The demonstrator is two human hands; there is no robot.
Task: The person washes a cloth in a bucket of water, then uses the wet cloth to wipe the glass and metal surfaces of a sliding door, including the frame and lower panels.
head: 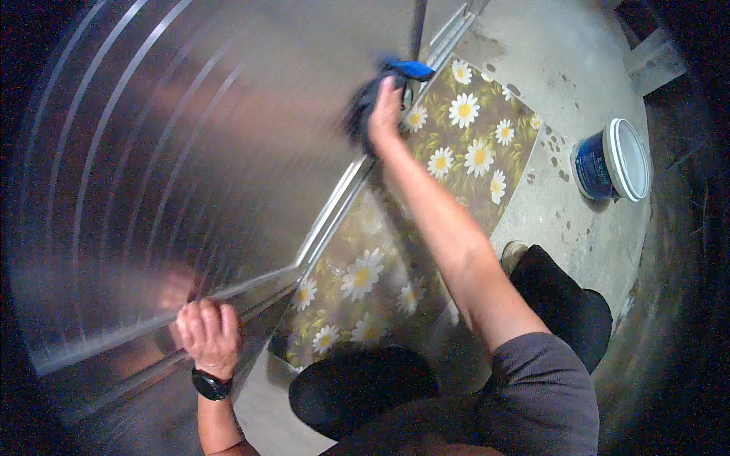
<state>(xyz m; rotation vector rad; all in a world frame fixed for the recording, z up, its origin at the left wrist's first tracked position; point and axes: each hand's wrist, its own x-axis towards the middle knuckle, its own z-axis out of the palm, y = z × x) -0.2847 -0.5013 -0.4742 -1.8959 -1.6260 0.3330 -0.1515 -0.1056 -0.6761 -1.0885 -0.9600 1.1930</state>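
My right hand (388, 114) presses a dark cloth with a blue part (365, 108) against a large shiny metal panel (268, 142), close to its long lower edge. The cloth is blurred, and the panel reflects my arm. My left hand (208, 333), with a black watch on the wrist, has its fingers curled over the panel's near edge (256, 279). A floral mat with white daisies (479, 154) lies on the floor along the panel's long edge, partly under my arm and legs.
A blue and white plastic bucket (596, 162) stands on the concrete floor (547, 194) to the right, near wet spots. A pale block-like object (656, 62) is at the upper right. My knees and one shoe are at the mat's near side.
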